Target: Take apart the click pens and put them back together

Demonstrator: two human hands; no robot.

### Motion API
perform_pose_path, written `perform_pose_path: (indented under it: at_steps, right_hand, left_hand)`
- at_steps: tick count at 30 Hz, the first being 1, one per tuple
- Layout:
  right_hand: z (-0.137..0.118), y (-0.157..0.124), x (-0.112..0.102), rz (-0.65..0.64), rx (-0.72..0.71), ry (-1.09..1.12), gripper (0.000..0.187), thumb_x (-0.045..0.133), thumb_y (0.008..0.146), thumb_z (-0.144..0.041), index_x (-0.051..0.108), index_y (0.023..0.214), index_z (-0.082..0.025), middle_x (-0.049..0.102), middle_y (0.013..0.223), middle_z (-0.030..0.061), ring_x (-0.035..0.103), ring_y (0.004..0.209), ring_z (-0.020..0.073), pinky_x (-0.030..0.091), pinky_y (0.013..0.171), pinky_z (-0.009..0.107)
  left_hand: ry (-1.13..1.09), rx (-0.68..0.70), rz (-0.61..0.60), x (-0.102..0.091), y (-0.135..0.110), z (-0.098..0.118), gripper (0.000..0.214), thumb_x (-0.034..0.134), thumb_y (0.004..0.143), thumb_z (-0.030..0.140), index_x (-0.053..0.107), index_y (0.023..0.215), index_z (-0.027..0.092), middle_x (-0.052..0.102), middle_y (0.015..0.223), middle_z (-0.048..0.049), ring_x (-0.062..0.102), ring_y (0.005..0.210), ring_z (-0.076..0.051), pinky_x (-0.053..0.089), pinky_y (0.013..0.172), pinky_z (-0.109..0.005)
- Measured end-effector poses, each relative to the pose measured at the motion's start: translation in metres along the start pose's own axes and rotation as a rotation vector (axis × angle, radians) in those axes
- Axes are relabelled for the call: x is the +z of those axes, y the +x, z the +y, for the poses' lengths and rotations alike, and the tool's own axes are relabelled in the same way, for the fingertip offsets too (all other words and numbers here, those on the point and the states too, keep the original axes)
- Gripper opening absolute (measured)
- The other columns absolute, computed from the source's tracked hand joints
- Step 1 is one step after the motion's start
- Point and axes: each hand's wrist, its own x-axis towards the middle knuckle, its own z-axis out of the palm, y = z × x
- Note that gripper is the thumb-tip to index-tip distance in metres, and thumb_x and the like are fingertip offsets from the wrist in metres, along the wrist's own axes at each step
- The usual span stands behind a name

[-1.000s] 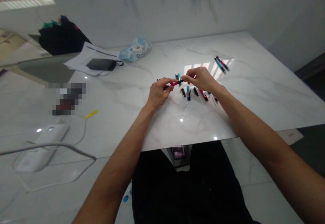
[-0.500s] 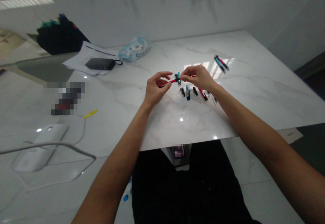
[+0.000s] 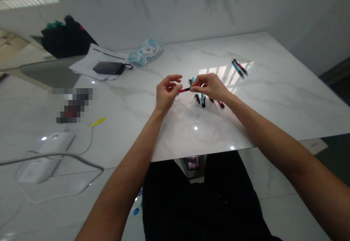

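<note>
A red pen with a black section (image 3: 185, 90) spans the gap between my two hands above the table. My left hand (image 3: 165, 94) pinches its red part between thumb and fingers, other fingers raised. At the black end, the fingertips of my right hand (image 3: 212, 87) close on it and hide the tip. Below and behind my right hand lie pen parts: a blue barrel (image 3: 202, 101), a black piece (image 3: 197, 98), a thin white refill (image 3: 202, 111) and a red barrel (image 3: 221, 104). A short white tip shows under my left hand.
Blue pen (image 3: 237, 69) and red pen (image 3: 241, 67) lie side by side at the back right. Along the back left are a wipes packet (image 3: 146, 52), papers (image 3: 86, 59) and a black pouch (image 3: 108, 67). A white device (image 3: 45, 157) and grey cable (image 3: 82, 157) are at left.
My right hand has shifted slightly left and down, nearer my left hand. More of the pen's black section now shows between the hands, and less of its red part.
</note>
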Motion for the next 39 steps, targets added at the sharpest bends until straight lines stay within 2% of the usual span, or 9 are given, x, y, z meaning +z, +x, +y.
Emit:
perform_pose_path:
  at_steps: [4, 15, 23, 29, 35, 39]
  right_hand:
    - [0.0, 0.001, -0.003, 0.017, -0.006, -0.013, 0.037, 0.086, 0.086, -0.056, 0.081, 0.089, -0.019, 0.077, 0.083, 0.0073, 0.067, 0.076, 0.0187, 0.054, 0.071, 0.036]
    - [-0.002, -0.001, 0.002, -0.014, 0.005, -0.037, 0.047, 0.084, 0.085, -0.067, 0.082, 0.088, -0.02, 0.077, 0.083, 0.0071, 0.066, 0.077, 0.0192, 0.055, 0.072, 0.037]
    - [-0.002, -0.001, -0.011, -0.079, -0.095, -0.195, 0.016, 0.087, 0.088, -0.039, 0.082, 0.085, -0.025, 0.075, 0.084, 0.0037, 0.066, 0.083, 0.0214, 0.053, 0.08, 0.042]
    - [-0.008, -0.002, -0.013, -0.114, -0.087, -0.297, 0.006, 0.085, 0.089, -0.033, 0.085, 0.091, -0.027, 0.074, 0.086, 0.0029, 0.064, 0.083, 0.0214, 0.05, 0.079, 0.041]
    - [-0.005, 0.0, -0.021, -0.085, -0.103, -0.374, 0.011, 0.08, 0.092, -0.036, 0.086, 0.094, -0.027, 0.076, 0.088, 0.0039, 0.066, 0.083, 0.022, 0.05, 0.081, 0.041]
    - [0.004, 0.003, -0.033, 0.004, -0.075, -0.42, 0.015, 0.079, 0.093, -0.039, 0.086, 0.094, -0.026, 0.077, 0.088, 0.0047, 0.068, 0.082, 0.0228, 0.051, 0.082, 0.043]
  left_hand:
    - [-0.001, 0.004, 0.02, 0.0, 0.0, 0.001, 0.042, 0.068, 0.1, 0.059, 0.072, 0.124, 0.025, 0.074, 0.113, -0.0064, 0.071, 0.086, -0.014, 0.058, 0.071, -0.023]
    - [-0.006, -0.003, 0.016, -0.004, 0.001, 0.0, 0.036, 0.069, 0.098, 0.052, 0.073, 0.122, 0.025, 0.075, 0.111, -0.0055, 0.069, 0.083, -0.013, 0.057, 0.07, -0.024]
    - [-0.142, 0.002, 0.096, -0.005, 0.008, -0.012, 0.032, 0.081, 0.089, 0.046, 0.078, 0.113, 0.026, 0.076, 0.101, -0.0037, 0.069, 0.08, -0.014, 0.055, 0.068, -0.023]
    - [-0.191, -0.031, 0.094, -0.004, 0.008, -0.014, 0.032, 0.081, 0.085, 0.043, 0.078, 0.111, 0.026, 0.076, 0.101, -0.0036, 0.068, 0.079, -0.014, 0.054, 0.068, -0.023]
    - [-0.178, -0.047, 0.122, -0.004, 0.007, -0.012, 0.03, 0.08, 0.085, 0.039, 0.079, 0.111, 0.026, 0.077, 0.105, -0.0041, 0.069, 0.084, -0.016, 0.055, 0.07, -0.025]
    - [-0.157, -0.079, 0.18, -0.006, 0.008, -0.01, 0.027, 0.079, 0.084, 0.037, 0.08, 0.109, 0.025, 0.078, 0.11, -0.0046, 0.069, 0.09, -0.017, 0.057, 0.076, -0.026]
